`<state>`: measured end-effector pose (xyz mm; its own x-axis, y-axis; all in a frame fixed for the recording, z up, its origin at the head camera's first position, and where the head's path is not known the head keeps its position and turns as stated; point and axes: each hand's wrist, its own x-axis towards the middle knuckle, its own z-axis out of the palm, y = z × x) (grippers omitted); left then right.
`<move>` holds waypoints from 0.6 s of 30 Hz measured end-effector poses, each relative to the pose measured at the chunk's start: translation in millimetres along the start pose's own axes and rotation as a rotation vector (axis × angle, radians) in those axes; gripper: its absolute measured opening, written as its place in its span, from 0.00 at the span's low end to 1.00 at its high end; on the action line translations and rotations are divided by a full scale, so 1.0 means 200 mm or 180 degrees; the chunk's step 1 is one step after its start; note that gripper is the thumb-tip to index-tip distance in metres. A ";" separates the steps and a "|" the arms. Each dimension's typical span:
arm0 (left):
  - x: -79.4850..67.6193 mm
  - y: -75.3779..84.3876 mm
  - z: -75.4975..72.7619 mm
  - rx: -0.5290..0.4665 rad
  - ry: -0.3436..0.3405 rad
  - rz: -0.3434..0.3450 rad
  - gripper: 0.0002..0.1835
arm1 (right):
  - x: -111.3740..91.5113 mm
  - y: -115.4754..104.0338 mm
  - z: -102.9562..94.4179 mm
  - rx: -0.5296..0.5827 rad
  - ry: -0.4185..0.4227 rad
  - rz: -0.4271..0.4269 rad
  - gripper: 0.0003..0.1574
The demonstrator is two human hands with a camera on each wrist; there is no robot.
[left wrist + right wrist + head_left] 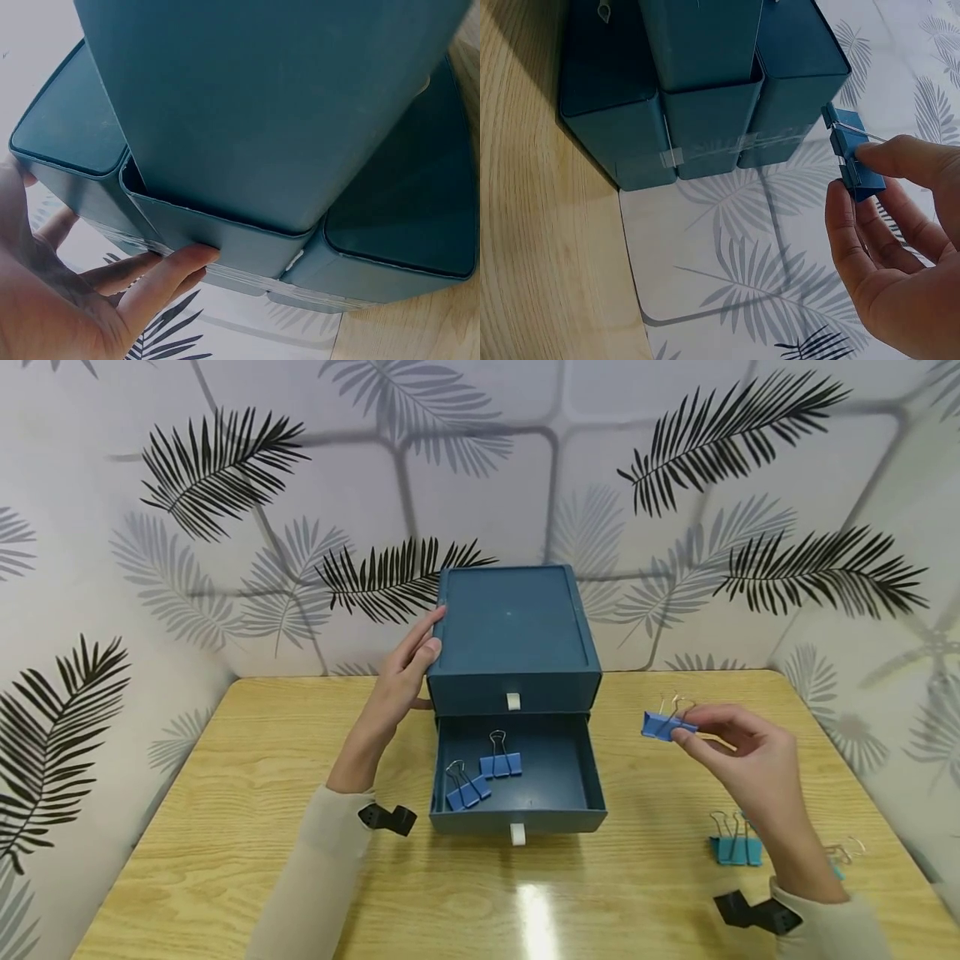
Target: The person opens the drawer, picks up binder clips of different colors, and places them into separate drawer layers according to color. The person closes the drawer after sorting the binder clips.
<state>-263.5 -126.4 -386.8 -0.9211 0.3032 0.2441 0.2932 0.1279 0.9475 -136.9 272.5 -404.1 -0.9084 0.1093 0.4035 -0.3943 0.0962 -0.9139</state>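
Observation:
A dark blue drawer unit [517,618] stands against the wall, the drawer [558,781] below its top one pulled out. Inside that drawer lie two blue binder clips, one farther back [501,766] and one at the front left [468,793]. My left hand [397,681] rests on the unit's left side, its fingers extended along the wall in the left wrist view. Right of the unit, my right hand [757,760] pinches another blue binder clip [849,139] between thumb and fingers, raised above the table with its wire handles upward in the head view.
Near my right forearm, a teal binder clip [738,850] stands on the wooden table [225,827]. Another teal clip [837,870] is partly hidden behind that wrist. A leaf-patterned wall covering [480,485] encloses the table's back and sides.

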 end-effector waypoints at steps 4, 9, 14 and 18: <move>0.00 0.00 0.00 -0.0011 0.0006 -0.0017 0.27 | -0.01 0.00 0.03 -0.0312 -0.0028 -0.0011 0.12; -0.01 0.00 0.00 -0.0027 0.0008 -0.0024 0.27 | -0.02 0.01 0.08 -0.0539 -0.0119 -0.0090 0.10; -0.01 0.00 0.00 -0.0074 0.0000 -0.0075 0.28 | -0.03 0.01 0.12 -0.0498 -0.0198 -0.0094 0.10; -0.01 0.03 0.01 -0.0088 -0.0018 -0.0117 0.29 | -0.04 0.00 0.14 -0.0437 -0.0203 -0.0076 0.10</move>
<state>-259.3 -124.9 -382.2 -0.9297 0.3042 0.2078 0.2518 0.1131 0.9611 -134.0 244.1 -409.4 -0.9077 0.0426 0.4174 -0.3972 0.2330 -0.8877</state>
